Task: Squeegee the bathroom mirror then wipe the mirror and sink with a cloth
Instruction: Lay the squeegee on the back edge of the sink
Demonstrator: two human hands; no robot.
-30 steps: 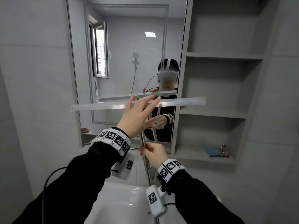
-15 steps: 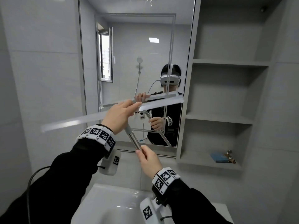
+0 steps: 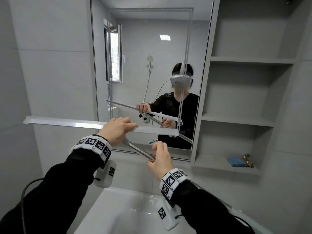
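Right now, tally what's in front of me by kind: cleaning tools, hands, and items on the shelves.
Cleaning tools: 1, the squeegee
Hands: 2, left hand and right hand
Shelf items: 2, blue book and small brown object
Total: 5

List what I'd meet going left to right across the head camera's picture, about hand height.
Squeegee blade → left hand → metal handle → right hand → blue box on the shelf.

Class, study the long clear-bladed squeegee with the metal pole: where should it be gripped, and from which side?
Grip the squeegee's shiny metal pole from below and the right, where the right hand holds it now. It is a round shaft slanting down from the wide clear blade; the left hand can steady the blade's middle from above.
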